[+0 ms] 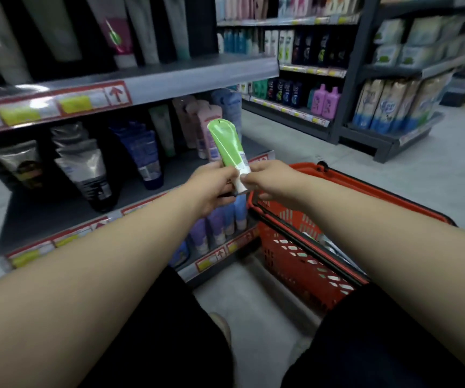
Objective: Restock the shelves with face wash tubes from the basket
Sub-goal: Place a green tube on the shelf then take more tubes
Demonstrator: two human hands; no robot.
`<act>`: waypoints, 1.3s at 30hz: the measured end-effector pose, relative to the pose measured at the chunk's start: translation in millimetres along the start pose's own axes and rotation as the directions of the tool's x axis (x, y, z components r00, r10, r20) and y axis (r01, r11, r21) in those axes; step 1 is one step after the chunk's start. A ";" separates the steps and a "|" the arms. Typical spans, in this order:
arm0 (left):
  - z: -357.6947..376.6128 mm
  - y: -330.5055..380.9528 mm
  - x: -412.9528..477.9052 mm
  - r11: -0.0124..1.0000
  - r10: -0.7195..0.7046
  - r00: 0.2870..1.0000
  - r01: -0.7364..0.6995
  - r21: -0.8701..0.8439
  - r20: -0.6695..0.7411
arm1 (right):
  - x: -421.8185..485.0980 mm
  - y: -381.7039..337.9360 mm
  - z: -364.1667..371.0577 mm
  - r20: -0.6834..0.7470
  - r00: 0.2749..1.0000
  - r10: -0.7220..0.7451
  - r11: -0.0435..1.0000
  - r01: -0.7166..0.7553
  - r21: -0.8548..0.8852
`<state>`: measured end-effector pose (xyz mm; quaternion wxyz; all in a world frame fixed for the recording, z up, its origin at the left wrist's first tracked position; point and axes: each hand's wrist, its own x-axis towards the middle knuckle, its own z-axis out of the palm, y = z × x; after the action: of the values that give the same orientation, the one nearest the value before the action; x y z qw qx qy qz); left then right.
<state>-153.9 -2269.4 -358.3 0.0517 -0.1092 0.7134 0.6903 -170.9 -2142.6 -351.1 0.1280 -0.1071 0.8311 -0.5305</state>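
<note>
A green face wash tube (pixel 227 145) with a white cap end stands upright in both my hands, crimped end up. My left hand (pixel 211 187) grips its lower part from the left. My right hand (pixel 267 177) pinches the cap end from the right. The tube is held in front of the middle shelf (pixel 66 214), just left of the red basket (pixel 295 256) on the floor. A few tubes show dimly inside the basket, mostly hidden by my right forearm.
The near shelving unit holds grey, black, blue and pink tubes on its middle shelf, purple ones (pixel 217 228) below and more above. Another shelving unit (pixel 295 88) with bottles stands across the aisle. Grey floor lies beyond the basket. My knees are low in view.
</note>
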 end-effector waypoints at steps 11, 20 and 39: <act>-66.7 -12.8 22.2 0.986 0.166 0.961 -0.168 0.009 -0.221 | 55.4 -21.9 47.2 -0.015 0.995 -0.102 0.979 0.098 -0.177; -85.4 -22.4 94.8 0.966 0.253 0.912 -0.256 0.034 -0.322 | 164.3 -16.3 93.6 -0.125 0.976 -0.176 0.951 0.136 -0.277; -98.6 -41.3 128.5 0.937 0.279 0.873 -0.157 0.311 -0.401 | 188.9 5.0 101.0 -0.085 0.952 -0.293 0.907 0.248 -0.339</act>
<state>-261.7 -2379.3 -423.2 -0.1748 -0.1721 0.8012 0.5459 -316.5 -2286.1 -415.1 -0.0226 -0.2051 0.8907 -0.4051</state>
